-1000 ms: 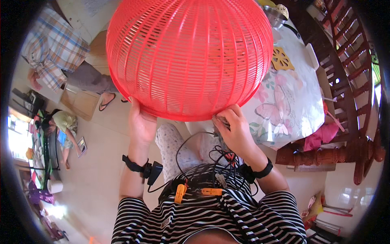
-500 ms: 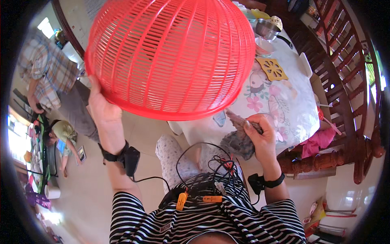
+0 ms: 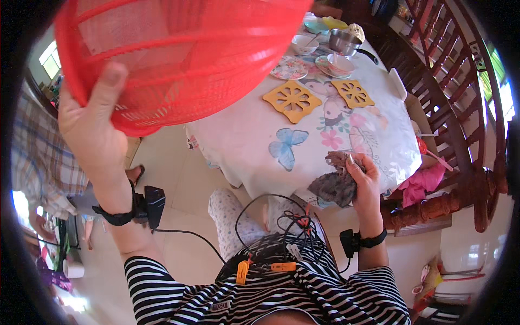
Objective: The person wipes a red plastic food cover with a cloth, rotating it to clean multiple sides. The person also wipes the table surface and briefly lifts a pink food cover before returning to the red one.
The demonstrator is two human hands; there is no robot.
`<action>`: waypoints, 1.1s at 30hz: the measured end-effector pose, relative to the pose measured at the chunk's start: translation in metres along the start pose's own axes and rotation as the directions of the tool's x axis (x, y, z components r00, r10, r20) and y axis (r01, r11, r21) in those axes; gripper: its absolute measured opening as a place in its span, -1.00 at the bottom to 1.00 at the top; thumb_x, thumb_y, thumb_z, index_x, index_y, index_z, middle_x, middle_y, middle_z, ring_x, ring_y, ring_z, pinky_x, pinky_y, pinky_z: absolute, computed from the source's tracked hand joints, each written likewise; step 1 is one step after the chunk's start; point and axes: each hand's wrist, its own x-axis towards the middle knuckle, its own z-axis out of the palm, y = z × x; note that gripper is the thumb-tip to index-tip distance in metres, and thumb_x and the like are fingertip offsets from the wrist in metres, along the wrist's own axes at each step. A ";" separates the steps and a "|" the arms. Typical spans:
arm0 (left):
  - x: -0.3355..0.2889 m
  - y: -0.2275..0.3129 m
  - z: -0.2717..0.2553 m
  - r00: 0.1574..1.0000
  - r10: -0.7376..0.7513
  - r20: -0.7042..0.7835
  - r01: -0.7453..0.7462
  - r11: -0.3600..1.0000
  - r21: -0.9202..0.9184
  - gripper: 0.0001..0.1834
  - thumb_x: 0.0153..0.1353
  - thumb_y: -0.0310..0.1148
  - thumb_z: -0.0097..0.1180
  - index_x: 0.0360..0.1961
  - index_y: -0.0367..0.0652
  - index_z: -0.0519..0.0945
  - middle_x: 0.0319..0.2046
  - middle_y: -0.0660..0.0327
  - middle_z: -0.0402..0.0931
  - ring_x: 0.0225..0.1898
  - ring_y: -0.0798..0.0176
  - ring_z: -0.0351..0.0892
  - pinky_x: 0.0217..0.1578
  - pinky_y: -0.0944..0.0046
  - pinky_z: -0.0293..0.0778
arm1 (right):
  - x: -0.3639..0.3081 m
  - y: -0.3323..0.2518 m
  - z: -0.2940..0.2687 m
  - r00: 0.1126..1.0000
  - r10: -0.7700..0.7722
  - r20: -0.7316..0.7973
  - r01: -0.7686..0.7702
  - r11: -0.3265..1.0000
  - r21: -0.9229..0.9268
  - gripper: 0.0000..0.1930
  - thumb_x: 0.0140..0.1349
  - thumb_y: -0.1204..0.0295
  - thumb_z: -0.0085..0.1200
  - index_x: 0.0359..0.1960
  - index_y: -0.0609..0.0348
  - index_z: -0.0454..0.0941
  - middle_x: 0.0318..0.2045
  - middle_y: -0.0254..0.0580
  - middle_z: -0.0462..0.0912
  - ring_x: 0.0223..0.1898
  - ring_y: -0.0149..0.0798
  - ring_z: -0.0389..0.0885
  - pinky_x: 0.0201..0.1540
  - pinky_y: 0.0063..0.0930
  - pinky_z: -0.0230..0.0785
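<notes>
My left hand [image 3: 97,119] grips the rim of a red slatted plastic food cover [image 3: 184,65], with the thumb on its outer side. Tilted and raised, the dome fills the upper left and runs out of the picture at the top. My right hand [image 3: 364,176] pinches a crumpled grey cloth [image 3: 337,187] over the near right part of the table [image 3: 244,146]. A white tablecloth with flowers and a blue butterfly covers that table. Two yellow cut-out trivets [image 3: 293,101] lie beyond the cloth.
At the table's far end stand a metal pot [image 3: 345,41], bowls [image 3: 304,44] and a floral plate [image 3: 290,68]. A dark wooden railing [image 3: 449,92] runs along the right, with pink fabric [image 3: 421,186] by it. A person in a plaid shirt [image 3: 38,146] stands at the left.
My left hand has swung the red cover up and left, uncovering the trivet, plate and bowls. My right hand with the cloth has shifted slightly right. The plaid-shirted person appears closer.
</notes>
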 end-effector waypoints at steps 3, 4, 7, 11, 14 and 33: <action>-0.017 0.015 0.024 0.992 -0.085 0.097 0.053 0.955 0.292 -0.44 0.08 -0.32 0.51 0.08 -0.27 0.58 -0.19 0.24 0.69 -0.19 0.32 0.64 -0.10 0.30 0.57 | -0.003 -0.003 -0.017 0.997 -0.030 -0.070 0.034 0.999 0.043 -0.90 0.36 0.48 0.16 -0.17 0.22 0.64 -0.34 -0.33 0.69 -0.35 -0.52 0.59 -0.29 -0.62 0.43; -0.027 0.020 0.032 0.989 -0.022 0.144 -0.046 0.891 0.452 -0.42 0.04 -0.27 0.54 0.06 -0.27 0.60 -0.25 0.30 0.69 -0.25 0.34 0.65 -0.17 0.32 0.58 | -0.004 -0.004 -0.023 0.994 -0.040 -0.103 0.046 0.997 0.061 -0.90 0.36 0.48 0.16 -0.17 0.21 0.64 -0.33 -0.32 0.70 -0.35 -0.52 0.59 -0.29 -0.62 0.44; -0.056 0.026 0.036 0.887 -0.064 0.457 -0.219 0.813 0.539 -0.49 -0.01 -0.37 0.53 -0.03 -0.25 0.61 -0.23 0.20 0.70 -0.23 0.25 0.69 -0.19 0.29 0.58 | -0.010 -0.018 -0.035 0.983 -0.103 -0.149 0.126 0.980 0.155 -0.89 0.36 0.46 0.16 -0.15 0.20 0.64 -0.32 -0.33 0.70 -0.36 -0.50 0.60 -0.30 -0.62 0.44; -0.085 0.022 0.054 0.558 0.192 0.807 -0.696 0.637 0.330 -0.74 -0.01 -0.37 0.29 -0.26 -0.15 0.57 -0.49 0.30 0.50 -0.44 0.28 0.57 -0.43 0.29 0.46 | -0.024 -0.046 -0.056 0.880 -0.356 -0.315 0.414 0.900 0.138 -0.80 0.39 0.46 0.08 -0.04 0.27 0.61 -0.20 -0.21 0.70 -0.29 -0.38 0.66 -0.19 -0.47 0.56; -0.114 0.028 0.066 0.395 0.213 0.894 -0.762 0.620 0.189 -0.85 0.02 -0.34 0.16 -0.36 -0.08 0.51 -0.59 0.37 0.32 -0.55 0.38 0.42 -0.54 0.33 0.32 | -0.041 -0.063 -0.085 0.738 -0.491 -0.463 0.570 0.821 0.037 -0.69 0.46 0.37 -0.08 0.08 0.30 0.54 -0.06 -0.11 0.65 -0.10 -0.25 0.66 -0.13 -0.39 0.61; -0.109 0.018 0.040 0.600 -0.007 0.800 -0.647 0.584 0.491 -0.16 0.10 -0.04 0.39 0.30 -0.30 0.40 0.17 -0.07 0.44 0.21 -0.15 0.44 0.22 -0.03 0.39 | -0.076 -0.045 -0.054 0.630 -0.727 0.273 0.557 0.178 -0.811 -0.75 0.09 0.65 0.22 -0.15 0.26 0.61 -0.11 -0.05 0.61 -0.07 -0.03 0.59 0.00 -0.28 0.45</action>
